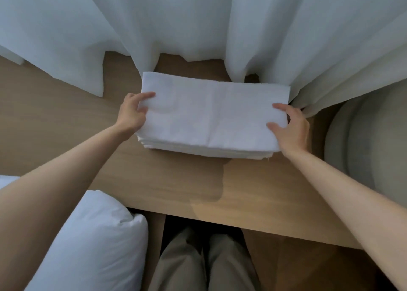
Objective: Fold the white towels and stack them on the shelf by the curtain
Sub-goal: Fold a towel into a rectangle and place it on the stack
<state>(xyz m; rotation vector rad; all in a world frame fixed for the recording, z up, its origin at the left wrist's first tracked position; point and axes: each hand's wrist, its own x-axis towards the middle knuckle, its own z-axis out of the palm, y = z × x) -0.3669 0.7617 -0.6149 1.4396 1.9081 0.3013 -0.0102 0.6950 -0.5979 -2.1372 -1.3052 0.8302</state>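
Stack of folded white terry towels point(211, 119) flat on light wooden shelf point(176, 180), far edge against hanging white sheer curtain point(198, 26), left hand point(132, 112) pinching its left end, right hand point(293, 130) gripping its right end, white pillow point(92, 242) lower left, grey rounded seat point(370, 147) at right

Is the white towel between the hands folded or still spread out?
Folded: the towel is a compact rectangle, with layered edges showing along its near side, and it lies flat on the wooden shelf.

Left hand point(131, 112), right hand point(295, 130) on towels point(209, 114)
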